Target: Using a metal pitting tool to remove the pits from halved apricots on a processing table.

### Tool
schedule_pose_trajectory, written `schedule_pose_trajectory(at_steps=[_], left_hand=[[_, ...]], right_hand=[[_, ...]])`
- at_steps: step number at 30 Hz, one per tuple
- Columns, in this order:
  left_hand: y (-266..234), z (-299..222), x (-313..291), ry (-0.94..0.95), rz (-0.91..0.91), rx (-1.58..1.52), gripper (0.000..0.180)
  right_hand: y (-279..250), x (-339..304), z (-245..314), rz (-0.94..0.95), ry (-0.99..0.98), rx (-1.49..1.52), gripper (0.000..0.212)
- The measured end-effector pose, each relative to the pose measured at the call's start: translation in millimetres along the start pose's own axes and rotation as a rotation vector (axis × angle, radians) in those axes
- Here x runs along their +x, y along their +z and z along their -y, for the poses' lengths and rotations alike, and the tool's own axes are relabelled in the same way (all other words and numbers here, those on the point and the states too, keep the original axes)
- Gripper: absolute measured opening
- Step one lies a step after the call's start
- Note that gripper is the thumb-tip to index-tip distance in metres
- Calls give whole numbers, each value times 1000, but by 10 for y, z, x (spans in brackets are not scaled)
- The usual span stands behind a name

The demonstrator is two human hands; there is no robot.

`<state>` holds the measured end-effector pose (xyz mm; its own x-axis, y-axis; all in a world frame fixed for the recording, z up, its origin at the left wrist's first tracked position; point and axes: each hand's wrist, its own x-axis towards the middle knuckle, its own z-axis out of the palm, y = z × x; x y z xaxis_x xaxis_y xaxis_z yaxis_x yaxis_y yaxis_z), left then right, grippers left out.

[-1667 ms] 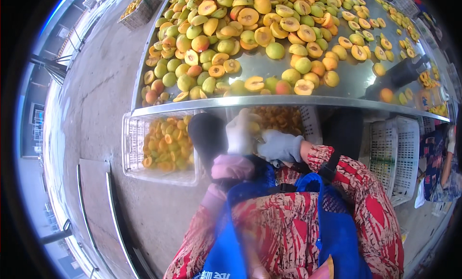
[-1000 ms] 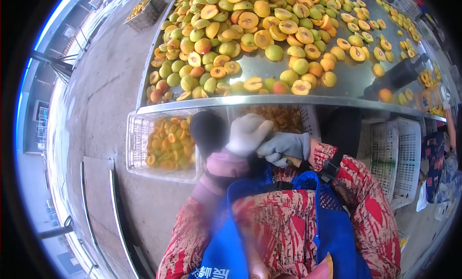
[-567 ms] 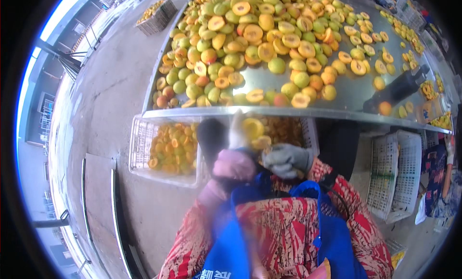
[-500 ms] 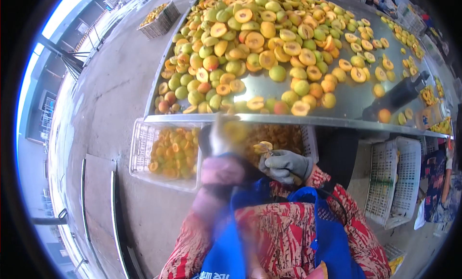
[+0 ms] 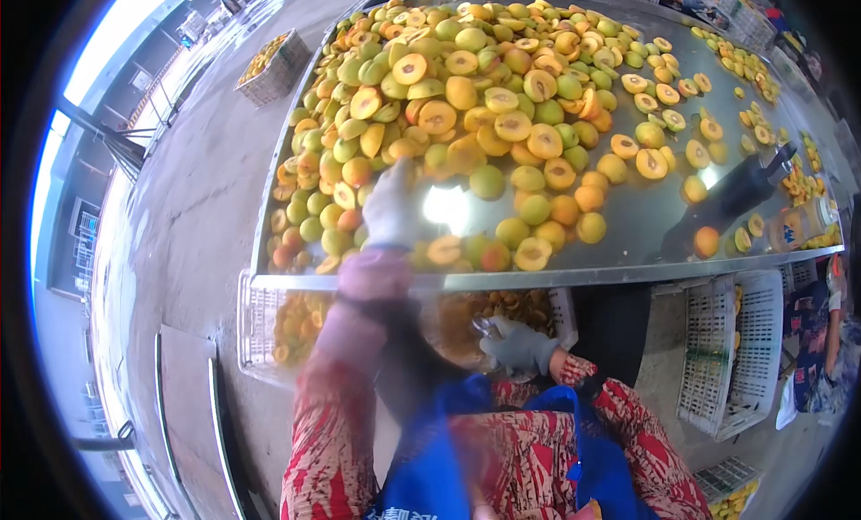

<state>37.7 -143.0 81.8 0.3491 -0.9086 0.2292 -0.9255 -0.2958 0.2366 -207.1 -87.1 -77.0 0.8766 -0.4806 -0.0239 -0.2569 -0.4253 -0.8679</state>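
Note:
A big heap of yellow, green and orange apricots (image 5: pixel 466 94), many of them halved, covers much of a metal table (image 5: pixel 628 224). My left hand (image 5: pixel 390 206), in a pale glove, reaches over the table's near edge to the front of the heap. Motion blur smears its fingers, so what they hold cannot be made out. Below the edge, my right hand (image 5: pixel 518 347) in a grey glove is closed around a small metal tool (image 5: pixel 487 326), whose shiny end sticks out beyond the fingers. No fruit shows at that end.
Under the near edge stand a crate of orange halves (image 5: pixel 300 318) and a container of brownish pieces (image 5: pixel 516 307). White crates (image 5: pixel 731 350) are at the right. A clear bottle (image 5: pixel 798 224) lies on the table near a dark cylindrical object (image 5: pixel 731 197). A full crate (image 5: pixel 269 67) sits on the floor at far left.
My left hand has moved from below the table edge forward to the heap. The apricot piece at my right hand is gone, leaving the tool showing. The view has shifted slightly.

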Motion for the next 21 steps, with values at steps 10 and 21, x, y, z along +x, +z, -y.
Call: schedule_pose_trajectory(at_steps=[10, 21], left_hand=[[768, -94, 629, 220, -134, 246, 39], [130, -302, -1203, -500, 201, -1525, 23]], right_hand=[[-563, 16, 759, 32, 186, 743, 20], [-338, 460, 910, -498, 93, 679, 30]])
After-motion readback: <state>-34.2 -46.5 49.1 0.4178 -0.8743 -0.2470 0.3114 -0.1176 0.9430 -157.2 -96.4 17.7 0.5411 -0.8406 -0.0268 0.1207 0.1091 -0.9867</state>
